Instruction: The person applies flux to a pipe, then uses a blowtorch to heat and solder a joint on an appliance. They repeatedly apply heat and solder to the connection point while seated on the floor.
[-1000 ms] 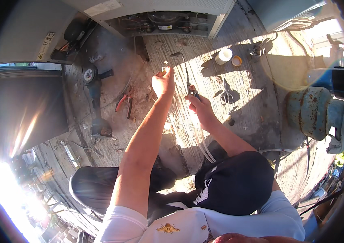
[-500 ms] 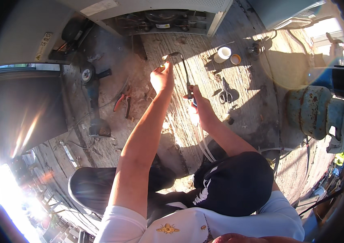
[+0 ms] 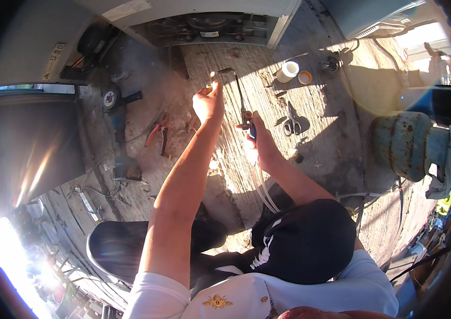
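Observation:
A gas torch with a thin dark bent neck (image 3: 240,89) is gripped by the handle in my right hand (image 3: 264,144). Two pale hoses (image 3: 260,186) trail from it toward my knee. My left hand (image 3: 208,105), further forward, pinches a small lighter (image 3: 213,75), mostly covered by the fingers; a bright spot shows at its top. The torch's tip points left, close beside that bright spot. Whether a flame burns there is hard to tell in the sunlight. Black scissors (image 3: 291,123) lie on the boards right of the torch.
On the worn wooden floor are a white tub (image 3: 288,71), its orange-rimmed lid (image 3: 304,77), red-handled pliers (image 3: 156,137) and an angle grinder (image 3: 120,127). A rusty gas cylinder (image 3: 403,146) lies at right. Ahead stands a grey cabinet with an exposed compressor (image 3: 209,24).
Both hands keep their grips, and the lighter stays by the torch tip. The whole view has shifted slightly, so most things sit a little further left.

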The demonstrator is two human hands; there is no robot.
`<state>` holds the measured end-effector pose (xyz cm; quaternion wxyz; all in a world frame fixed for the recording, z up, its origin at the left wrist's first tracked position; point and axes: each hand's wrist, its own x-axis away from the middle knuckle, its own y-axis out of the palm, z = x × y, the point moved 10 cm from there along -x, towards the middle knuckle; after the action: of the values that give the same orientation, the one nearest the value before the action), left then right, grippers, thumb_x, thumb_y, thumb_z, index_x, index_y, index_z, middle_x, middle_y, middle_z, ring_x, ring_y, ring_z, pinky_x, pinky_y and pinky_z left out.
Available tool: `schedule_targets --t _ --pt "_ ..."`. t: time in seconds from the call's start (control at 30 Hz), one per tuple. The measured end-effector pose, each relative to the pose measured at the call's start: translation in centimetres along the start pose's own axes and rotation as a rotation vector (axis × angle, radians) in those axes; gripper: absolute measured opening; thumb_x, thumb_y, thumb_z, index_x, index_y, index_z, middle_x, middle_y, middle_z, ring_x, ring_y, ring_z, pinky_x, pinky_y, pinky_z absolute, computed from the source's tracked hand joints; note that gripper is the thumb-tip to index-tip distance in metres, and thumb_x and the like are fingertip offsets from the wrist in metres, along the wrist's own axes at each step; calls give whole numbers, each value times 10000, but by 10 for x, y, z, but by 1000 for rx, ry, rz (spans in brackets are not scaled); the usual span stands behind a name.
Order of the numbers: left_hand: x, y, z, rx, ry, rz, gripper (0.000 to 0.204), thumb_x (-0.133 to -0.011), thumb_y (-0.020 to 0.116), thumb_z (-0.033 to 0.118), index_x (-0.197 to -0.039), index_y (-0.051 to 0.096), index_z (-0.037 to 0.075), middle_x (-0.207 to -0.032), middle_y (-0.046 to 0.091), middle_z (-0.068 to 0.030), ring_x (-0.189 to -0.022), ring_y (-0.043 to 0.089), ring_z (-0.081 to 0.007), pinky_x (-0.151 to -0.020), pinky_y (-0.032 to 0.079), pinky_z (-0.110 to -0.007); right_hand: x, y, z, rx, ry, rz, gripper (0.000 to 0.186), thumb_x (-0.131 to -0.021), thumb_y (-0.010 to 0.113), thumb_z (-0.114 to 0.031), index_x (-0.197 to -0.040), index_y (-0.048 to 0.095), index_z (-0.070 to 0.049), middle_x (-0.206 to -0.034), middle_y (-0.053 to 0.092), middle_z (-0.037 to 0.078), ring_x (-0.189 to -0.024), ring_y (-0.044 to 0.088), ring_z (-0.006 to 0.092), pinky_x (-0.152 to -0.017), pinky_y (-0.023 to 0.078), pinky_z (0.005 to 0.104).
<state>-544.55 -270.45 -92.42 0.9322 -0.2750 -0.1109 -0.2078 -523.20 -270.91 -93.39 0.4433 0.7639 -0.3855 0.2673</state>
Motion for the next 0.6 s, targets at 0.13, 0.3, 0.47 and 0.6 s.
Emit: schedule_targets --t 0.13,0.3,0.47,0.6 --pt "1 1 3 4 2 -9 445 -869 735 392 -717 700 -25 -589 593 -54 -600 533 -126 -647 484 -333 -5 -2 2 60 -13 11 722 -956 437 -768 -1099 606 -81 -509 312 -78 -350 267 62 -339 226 264" --pt "6 1 8 8 -4 -6 446 -871 736 391 -712 694 -24 -588 582 -48 -599 528 -123 -642 475 -327 -6 -4 -4 113 -107 55 723 -959 436 -764 -1091 606 -74 -497 308 -76 -346 264 64 -338 219 267" --pt "8 4 3 -14 -33 -48 393 -847 728 399 -741 729 21 -639 677 -97 -608 642 -175 -694 527 -351 -8 -10 0 138 -89 64 739 -950 442 -775 -1095 611 -70 -502 306 -76 -354 266 65 -344 219 264" --pt "5 4 -3 -9 -19 -26 400 -846 728 400 -732 720 17 -630 669 -102 -597 631 -179 -690 528 -354 -5 -8 -3 127 -99 67 739 -947 455 -773 -1093 614 -66 -510 305 -80 -363 264 63 -354 213 259"
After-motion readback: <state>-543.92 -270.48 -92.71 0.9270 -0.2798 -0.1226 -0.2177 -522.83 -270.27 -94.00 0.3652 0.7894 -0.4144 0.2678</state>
